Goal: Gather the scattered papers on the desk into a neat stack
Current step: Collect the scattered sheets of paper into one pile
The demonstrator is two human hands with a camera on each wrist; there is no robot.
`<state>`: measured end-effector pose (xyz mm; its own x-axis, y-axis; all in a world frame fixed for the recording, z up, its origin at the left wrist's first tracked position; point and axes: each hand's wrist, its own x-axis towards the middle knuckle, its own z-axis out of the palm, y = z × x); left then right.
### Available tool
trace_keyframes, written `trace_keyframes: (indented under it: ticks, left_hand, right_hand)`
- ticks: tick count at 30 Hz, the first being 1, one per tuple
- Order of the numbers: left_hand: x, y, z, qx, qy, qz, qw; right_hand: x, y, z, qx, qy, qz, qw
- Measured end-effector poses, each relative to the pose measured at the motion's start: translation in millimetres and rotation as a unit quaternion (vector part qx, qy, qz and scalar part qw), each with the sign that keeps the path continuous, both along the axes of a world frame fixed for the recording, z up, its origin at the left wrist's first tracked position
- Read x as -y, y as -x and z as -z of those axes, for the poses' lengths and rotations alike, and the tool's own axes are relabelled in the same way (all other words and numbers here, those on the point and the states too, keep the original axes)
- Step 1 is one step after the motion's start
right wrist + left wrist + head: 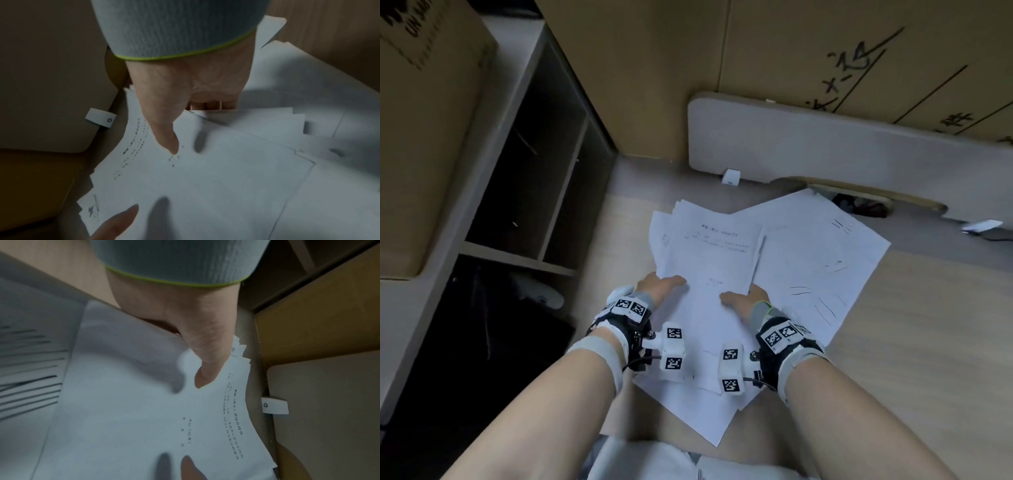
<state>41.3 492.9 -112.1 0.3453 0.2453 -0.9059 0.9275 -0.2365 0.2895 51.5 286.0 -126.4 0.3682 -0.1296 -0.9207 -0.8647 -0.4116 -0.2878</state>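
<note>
Your left hand (658, 287) and right hand (747, 298) each pinch the bundle of printed papers (714, 253), thumbs on top, at centre frame above the bench (928, 342).

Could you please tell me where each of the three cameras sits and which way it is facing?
Head: worn on the head, looks down at the desk; shows both forearms, left hand and right hand holding the papers.
Left wrist: looks along the left hand; its thumb lies on the papers.
Right wrist: looks along the right hand; thumb on top, fingers curled under.
Both wrist views share the printed top sheet.
</note>
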Motion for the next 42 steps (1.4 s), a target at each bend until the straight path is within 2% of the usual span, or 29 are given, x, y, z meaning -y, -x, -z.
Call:
trace_keyframes:
  ticks: [2,5,8,10,13,16,18,23,25,27,34,39,42]
  left_hand:
    - [4,5,-4,0.002,-0.009,0.002,1.000]
    - [18,4,-17,0.089,0.006,-0.067,0.994]
    - [17,0,-21,0.153,-0.002,-0.090,0.984]
    - [15,5,-24,0.156,-0.001,-0.073,0.985]
    - [13,21,-22,0.144,-0.035,-0.030,0.988]
    - [19,39,-21,0.136,-0.020,-0.040,0.990]
    - [25,51,-22,0.118,-0.027,-0.047,0.992]
    - [28,78,-10,0.083,-0.034,-0.163,0.982]
    - [26,88,-9,0.088,-0.037,-0.253,0.963]
    - [22,97,-9,0.095,-0.033,-0.305,0.947]
    - [15,103,-11,0.124,0.028,-0.364,0.923]
    - [13,89,-10,0.158,0.002,-0.325,0.932]
    - [12,79,-8,0.177,-0.015,-0.279,0.944]
  right_hand:
    - [-1,3,-9,0.017,0.012,-0.009,1.000]
    - [6,-4,-21,0.026,0.055,-0.050,0.997]
    - [13,-10,-23,0.067,0.199,-0.140,0.968]
    - [17,-9,-21,0.074,0.233,-0.154,0.957]
    - [24,-6,-22,0.063,0.206,-0.138,0.967]
    - [28,6,-36,0.060,0.117,-0.096,0.987]
    - [30,19,-41,0.071,0.047,-0.104,0.991]
    - [19,38,-45,0.077,-0.022,-0.169,0.982]
    - [18,37,-48,0.091,0.010,-0.183,0.979]
    - [19,33,-52,0.120,0.061,-0.210,0.968]
    - [26,23,-63,0.128,0.143,-0.251,0.949]
    - [50,27,-61,0.111,0.215,-0.300,0.923]
    - [55,27,-61,0.055,0.262,-0.324,0.908]
